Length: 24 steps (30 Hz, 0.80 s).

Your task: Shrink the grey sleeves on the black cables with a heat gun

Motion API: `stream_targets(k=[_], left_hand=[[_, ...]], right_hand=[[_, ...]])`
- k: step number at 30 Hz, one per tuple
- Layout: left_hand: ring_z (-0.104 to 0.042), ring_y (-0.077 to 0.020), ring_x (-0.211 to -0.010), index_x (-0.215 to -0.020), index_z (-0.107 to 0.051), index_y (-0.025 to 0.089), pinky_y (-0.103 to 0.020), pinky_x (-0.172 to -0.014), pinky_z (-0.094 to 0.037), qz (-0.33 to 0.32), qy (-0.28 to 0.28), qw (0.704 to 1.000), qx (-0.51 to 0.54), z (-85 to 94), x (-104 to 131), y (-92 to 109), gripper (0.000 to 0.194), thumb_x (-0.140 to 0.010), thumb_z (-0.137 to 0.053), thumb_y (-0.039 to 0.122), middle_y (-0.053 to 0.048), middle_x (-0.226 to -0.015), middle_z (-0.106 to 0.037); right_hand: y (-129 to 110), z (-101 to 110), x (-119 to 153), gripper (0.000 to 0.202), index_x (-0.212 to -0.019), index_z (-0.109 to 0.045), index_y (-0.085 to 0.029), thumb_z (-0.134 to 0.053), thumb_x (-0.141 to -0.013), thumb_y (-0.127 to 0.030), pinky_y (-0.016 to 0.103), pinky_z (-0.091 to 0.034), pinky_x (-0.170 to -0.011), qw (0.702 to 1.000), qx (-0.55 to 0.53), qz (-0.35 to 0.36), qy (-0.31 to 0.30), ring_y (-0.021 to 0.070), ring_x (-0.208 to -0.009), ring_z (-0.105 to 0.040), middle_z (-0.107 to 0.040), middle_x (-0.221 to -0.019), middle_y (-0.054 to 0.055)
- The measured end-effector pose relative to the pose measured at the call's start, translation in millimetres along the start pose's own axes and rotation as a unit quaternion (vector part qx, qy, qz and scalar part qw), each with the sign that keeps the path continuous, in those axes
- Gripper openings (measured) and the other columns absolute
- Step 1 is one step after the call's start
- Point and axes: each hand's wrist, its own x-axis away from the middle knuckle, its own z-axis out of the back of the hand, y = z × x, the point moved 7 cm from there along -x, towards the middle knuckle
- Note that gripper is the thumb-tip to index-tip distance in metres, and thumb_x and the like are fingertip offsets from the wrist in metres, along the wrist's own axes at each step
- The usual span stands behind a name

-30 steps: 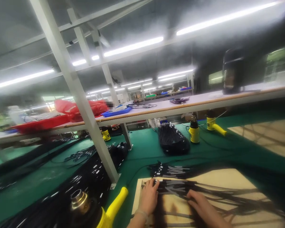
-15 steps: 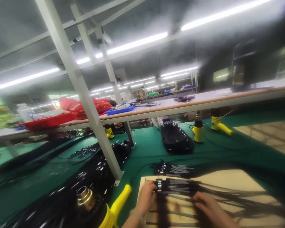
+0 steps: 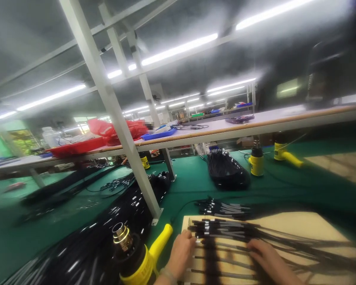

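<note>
A light wooden board [image 3: 296, 225] lies on the green table, with black cables [image 3: 234, 229] across it, their sleeved ends bunched at the upper left. Lower down, single cables lie spaced apart. My left hand [image 3: 182, 251] is at the board's left edge, its fingers closed at the tip of one cable. My right hand [image 3: 264, 253] has its fingers pressed together on the grey sleeved part of a cable, right of the left hand. A yellow heat gun [image 3: 136, 265] stands nozzle up, left of the board.
Large bundles of black cable [image 3: 106, 229] cover the left of the table. A coiled black bundle [image 3: 227, 170] and two more yellow heat guns [image 3: 256, 162] are behind the board. A slanted white post [image 3: 115, 111] and a raised shelf [image 3: 195, 136] with red and blue trays stand ahead.
The view has shifted, so the scene sits further right. The lower cables are more spread from the bunch, and my left hand is slightly lower relative to the bunched ends.
</note>
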Motion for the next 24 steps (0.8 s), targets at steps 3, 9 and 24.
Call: stream_targets(k=[3, 9, 24], left_hand=[[-0.045, -0.0197, -0.093, -0.081, -0.058, 0.019, -0.032, -0.077, -0.032, -0.017, 0.02, 0.999, -0.028, 3.4, 2, 5, 0.029, -0.087, -0.03, 0.019, -0.005, -0.095, -0.055], [-0.048, -0.0184, -0.087, -0.08, -0.06, 0.021, -0.03, -0.071, -0.034, -0.003, 0.024, 0.999, -0.046, 4.3, 1, -1, 0.028, -0.086, -0.033, 0.019, -0.004, -0.089, -0.055], [-0.047, -0.0253, -0.094, -0.089, -0.06, 0.018, -0.036, -0.077, -0.034, 0.052, -0.062, 0.997, -0.004, -9.3, 2, -29, 0.029, -0.082, -0.032, 0.013, -0.009, -0.092, -0.054]], right_hand=[[-3, -3, -1, 0.017, -0.082, -0.058, -0.023, -0.042, -0.077, -0.026, 0.027, -0.042, -0.074, 1.0, 0.006, 0.002, -0.005, 0.0194, -0.082, -0.058, -0.064, -0.086, 0.003], [4, 3, 3, 0.016, -0.081, -0.057, -0.023, -0.041, -0.078, -0.025, 0.029, -0.042, -0.074, 1.0, 0.03, -0.001, 0.002, 0.0195, -0.082, -0.057, -0.062, -0.085, 0.003], [-5, -11, -1, 0.017, -0.08, -0.055, -0.022, -0.04, -0.075, -0.019, 0.027, -0.04, -0.073, 0.999, 0.035, 0.012, -0.005, 0.0184, -0.082, -0.056, -0.061, -0.083, 0.002]])
